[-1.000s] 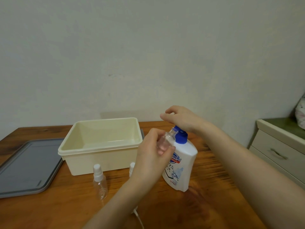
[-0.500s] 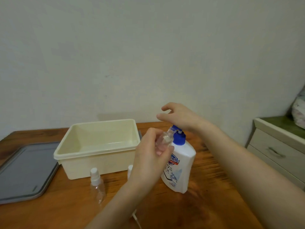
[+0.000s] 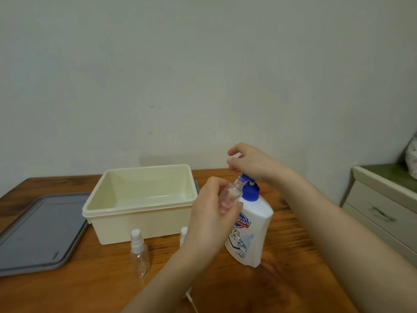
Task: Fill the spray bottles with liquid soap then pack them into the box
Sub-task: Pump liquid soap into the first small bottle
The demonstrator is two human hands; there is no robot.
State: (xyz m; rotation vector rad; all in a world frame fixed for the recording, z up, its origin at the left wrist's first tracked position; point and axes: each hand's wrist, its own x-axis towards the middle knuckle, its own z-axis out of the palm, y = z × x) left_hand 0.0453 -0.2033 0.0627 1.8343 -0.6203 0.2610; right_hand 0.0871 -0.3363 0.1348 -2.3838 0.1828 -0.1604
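One small clear plastic spray bottle [image 3: 230, 195] sits gripped in my left hand [image 3: 212, 213], tilted, neck at the spout of the blue pump [image 3: 251, 191] on the white plastic soap bottle [image 3: 250, 231]. My right hand [image 3: 252, 162] rests above on the pump head, fingers loosely curled, so I judge the press goes straight down.

My brown wooden desk [image 3: 282, 279] carries a cream rectangular plastic box [image 3: 144, 224] toward its far edge and a flat grey plastic lid [image 3: 38, 231] at the left edge. A small clear spray bottle with a white cap [image 3: 140, 256] stands just before the box, and a white soap bottle with a blue pump [image 3: 250, 233] stands to the right of the box.
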